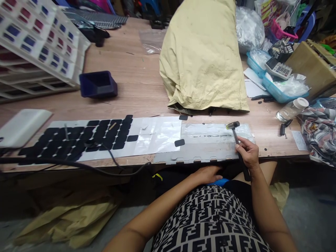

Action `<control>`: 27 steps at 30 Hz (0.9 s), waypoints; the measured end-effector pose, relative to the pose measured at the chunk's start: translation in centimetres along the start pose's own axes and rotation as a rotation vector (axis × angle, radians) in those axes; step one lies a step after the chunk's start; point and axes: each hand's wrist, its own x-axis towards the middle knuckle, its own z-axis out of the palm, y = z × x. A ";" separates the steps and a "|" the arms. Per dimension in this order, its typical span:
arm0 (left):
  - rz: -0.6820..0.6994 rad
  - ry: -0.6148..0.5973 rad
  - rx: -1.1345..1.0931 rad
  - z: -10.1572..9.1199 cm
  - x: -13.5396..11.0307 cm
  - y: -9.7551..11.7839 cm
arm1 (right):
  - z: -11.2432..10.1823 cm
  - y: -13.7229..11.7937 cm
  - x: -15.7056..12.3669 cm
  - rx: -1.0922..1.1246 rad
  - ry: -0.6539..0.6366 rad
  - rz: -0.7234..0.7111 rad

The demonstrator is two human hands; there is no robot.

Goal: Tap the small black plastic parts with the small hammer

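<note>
My right hand (248,153) is closed around the handle of a small hammer (233,125), whose head is over a clear plastic sheet (217,148) near the table's front edge. My left hand (208,174) rests at my lap, below the table edge; its fingers are partly hidden. Left of the plastic sheet lies a white sheet (160,131) bearing rows of black rounded pieces (102,133). Two loose black pieces, one of them at the sheet's right end (180,142), sit apart from the rows.
A large tan sack (202,56) stands at the middle back. To the left are a white rack (44,42), a dark blue bin (98,84) and a black cable (78,166). Blue baskets (286,92), a calculator (278,67) and a clear jar (292,109) sit on the right.
</note>
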 end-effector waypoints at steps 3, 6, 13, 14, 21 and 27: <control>0.260 -0.182 -0.108 -3.4 -1.9 2.7 | 0.0 0.0 0.0 0.004 -0.001 -0.002; 0.348 -0.104 -0.326 -8.1 -2.5 4.3 | 0.0 -0.2 -0.1 -0.012 -0.001 -0.007; -0.227 1.122 -0.092 -17.4 4.1 2.5 | 0.0 -0.3 0.0 -0.021 -0.007 -0.024; -0.313 1.163 -0.047 -18.0 5.2 2.2 | 0.0 -0.3 0.0 -0.018 -0.014 -0.024; -0.440 1.099 0.025 -18.2 5.8 1.5 | -0.1 -0.3 0.0 -0.016 -0.020 -0.026; -0.088 0.893 0.073 -15.2 0.7 1.4 | -0.1 -0.2 0.0 -0.036 -0.017 -0.045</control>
